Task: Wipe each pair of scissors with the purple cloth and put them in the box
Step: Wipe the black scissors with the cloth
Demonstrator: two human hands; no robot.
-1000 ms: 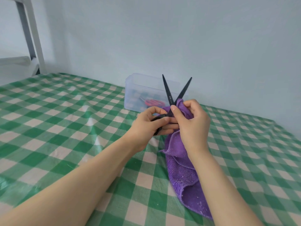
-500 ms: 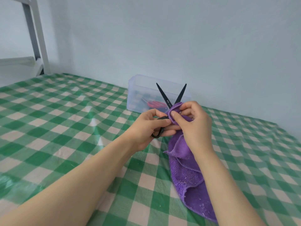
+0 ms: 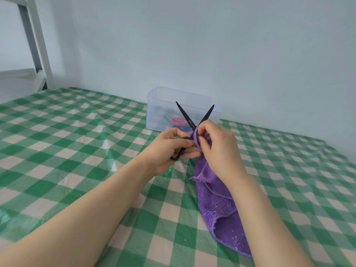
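Two hands: left hand [image 3: 169, 149] fingers [image 3: 183, 142] grip scissors [image 3: 187, 119] handles, right hand [image 3: 219, 145] fingers pinch purple cloth [image 3: 217, 201] at pivot

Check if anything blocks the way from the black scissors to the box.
Nothing visible does. The left hand grips the scissors in front of the box, whose top looks open; the right hand pinches the cloth.

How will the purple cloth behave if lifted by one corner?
Probably floppy: the purple cloth hangs in folds from the right hand down to the table. Likely light, since a mere pinch holds it up. Its fuzzy pile should resist slipping.
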